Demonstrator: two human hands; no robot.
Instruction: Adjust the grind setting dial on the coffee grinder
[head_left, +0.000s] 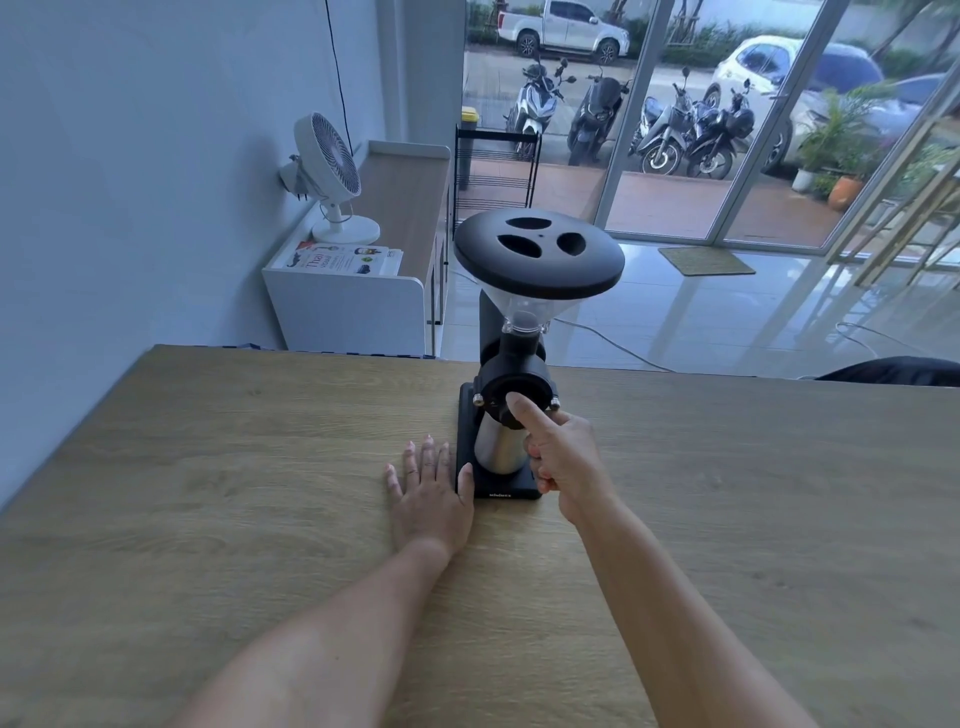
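A black coffee grinder (511, 364) stands on the wooden table (208, 467), with a clear hopper under a black lid (537, 257) and a steel cup (496, 447) on its base. The round black grind dial (501, 400) faces me on the front. My right hand (563, 457) is at the dial's right side, its extended finger lying on the dial face, the other fingers curled below. My left hand (431, 499) rests flat on the table, fingers spread, with the thumb touching the base's left edge.
Beyond the table stands a white sideboard (353, 301) with a white fan (332, 176) and a booklet on it. A cable runs across the tiled floor. Glass doors behind show parked motorbikes and cars. Something dark sits at the table's far right edge.
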